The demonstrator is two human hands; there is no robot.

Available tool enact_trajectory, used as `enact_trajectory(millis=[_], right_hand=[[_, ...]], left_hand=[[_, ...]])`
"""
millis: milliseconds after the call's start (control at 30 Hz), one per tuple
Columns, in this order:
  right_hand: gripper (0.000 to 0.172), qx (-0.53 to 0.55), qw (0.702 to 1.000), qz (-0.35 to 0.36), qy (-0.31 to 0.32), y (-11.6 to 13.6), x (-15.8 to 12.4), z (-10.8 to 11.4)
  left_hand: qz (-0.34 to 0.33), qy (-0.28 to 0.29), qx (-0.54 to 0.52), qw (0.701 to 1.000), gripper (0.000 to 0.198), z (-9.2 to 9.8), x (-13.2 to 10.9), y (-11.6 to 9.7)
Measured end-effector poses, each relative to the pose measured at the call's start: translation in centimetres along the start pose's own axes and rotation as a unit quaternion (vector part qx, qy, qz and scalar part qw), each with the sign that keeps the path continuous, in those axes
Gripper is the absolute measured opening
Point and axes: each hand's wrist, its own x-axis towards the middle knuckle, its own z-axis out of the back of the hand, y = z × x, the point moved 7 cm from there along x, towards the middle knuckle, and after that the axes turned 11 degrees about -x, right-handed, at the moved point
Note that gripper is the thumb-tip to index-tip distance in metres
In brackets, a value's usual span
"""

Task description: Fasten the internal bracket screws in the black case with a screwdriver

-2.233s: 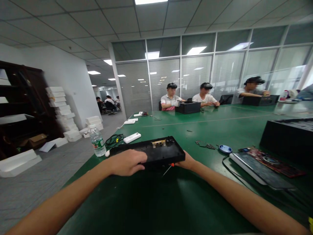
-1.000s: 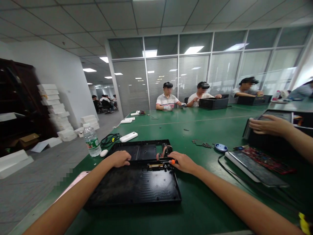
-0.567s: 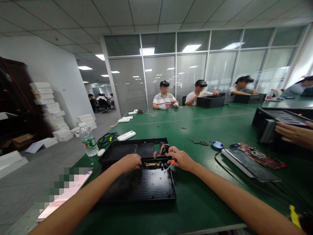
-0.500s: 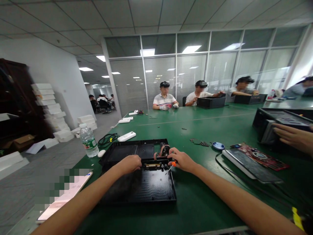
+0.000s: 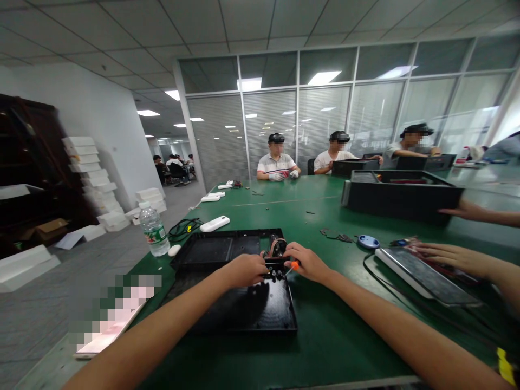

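A black plastic casing lies opened out on the table in front of me, its two halves side by side. Along the inner edge sits a row of small dark parts, and bundled wires run near the back half's right end. My left hand reaches over the casing with its fingers closed at that row; what they grip is hidden. In my right hand is a small screwdriver with an orange handle, its thin shaft slanting down left toward the casing.
A water bottle, a black cable and a white device stand or lie left. At right are a blue round dish, a phone and a co-worker's hand. Behind them is a large black case.
My left hand has moved right along the casing, covering the gold-coloured piece. At right, a co-worker's black case has shifted left and turned, and another hand now covers the red circuit board.
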Motion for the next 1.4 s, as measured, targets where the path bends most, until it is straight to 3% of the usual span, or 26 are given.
enact_trajectory(millis=[200, 333, 500, 767, 900, 1133, 1233, 1400], right_hand=[[0.024, -0.023, 0.999, 0.022, 0.022, -0.1, -0.2, 0.1], [0.024, -0.026, 0.999, 0.022, 0.019, -0.1, -0.2, 0.6], [0.023, -0.026, 0.999, 0.024, 0.015, 0.1, -0.2, 0.8], [0.022, -0.03, 0.999, 0.014, 0.003, -0.8, -0.5, 1.2], [0.022, -0.034, 0.999, 0.016, 0.001, -0.8, -0.5, 1.3], [0.022, -0.037, 0.998, 0.036, 0.026, 0.4, -0.3, 1.0], [0.022, -0.028, 0.999, 0.031, 0.013, 0.1, -0.3, 1.1], [0.022, -0.011, 1.0, 0.019, -0.007, -0.5, -0.4, 1.2]], left_hand=[[0.041, -0.03, 0.071, 0.996, 0.016, -1.8, 1.8, -0.7], [0.081, -0.033, 0.082, 0.993, 0.017, -1.7, 1.1, -0.6], [0.065, -0.038, 0.071, 0.995, 0.014, -1.5, 0.6, -0.5], [0.106, -0.071, 0.017, 0.992, 0.018, -0.6, -1.0, 0.0], [0.125, -0.044, 0.046, 0.99, 0.009, -1.3, -1.8, 0.4], [0.119, -0.012, 0.079, 0.99, 0.016, -3.0, -2.3, 1.3], [0.104, -0.024, 0.075, 0.991, 0.013, -2.4, -2.2, 0.8], [0.078, -0.095, -0.01, 0.992, 0.014, -0.2, -1.6, -0.1]])
